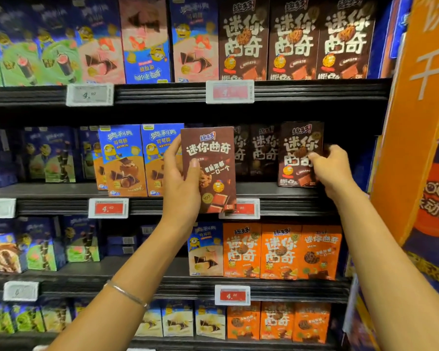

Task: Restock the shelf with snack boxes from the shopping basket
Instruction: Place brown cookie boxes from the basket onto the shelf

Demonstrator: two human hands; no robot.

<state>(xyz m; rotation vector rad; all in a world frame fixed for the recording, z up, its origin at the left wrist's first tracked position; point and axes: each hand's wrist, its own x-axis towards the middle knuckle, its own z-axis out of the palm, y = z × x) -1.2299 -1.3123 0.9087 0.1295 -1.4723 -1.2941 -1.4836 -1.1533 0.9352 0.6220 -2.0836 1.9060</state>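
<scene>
My left hand holds a brown cookie box upright in the air, in front of the second shelf. My right hand grips the right edge of another brown cookie box that stands on that shelf near its front. Behind and between these two, more dark brown boxes stand further back on the shelf. The shopping basket is out of view.
Blue and orange wafer boxes stand left of my left hand. Orange cookie boxes fill the shelf below. Brown boxes line the top shelf. An orange display panel juts out at the right. Price tags hang on the shelf edges.
</scene>
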